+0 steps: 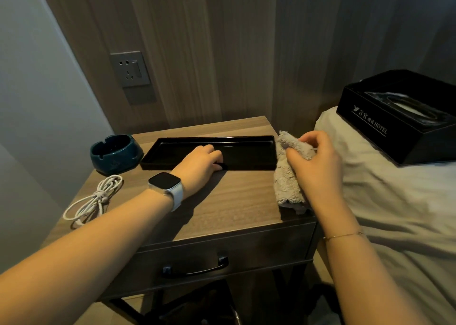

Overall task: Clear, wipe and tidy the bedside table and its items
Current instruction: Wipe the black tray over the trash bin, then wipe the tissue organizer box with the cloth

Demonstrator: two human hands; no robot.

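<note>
A wooden bedside table [222, 208] carries a long black tray [246, 151] along its back. My left hand [199, 166] grips the tray's front rim, thumb under the edge and fingers inside it. My right hand [315, 166] holds a grey cloth [288, 184] at the table's right edge, and the cloth hangs down onto the tabletop. A dark teal ashtray [114, 154] stands at the back left. A coiled white cable [95, 198] lies in front of it.
A black hotel tissue box [399, 122] sits on the white bed [394, 213] to the right. A wall socket [130, 69] is on the wood panel behind. The table's drawer, with a black handle [195, 270], is closed.
</note>
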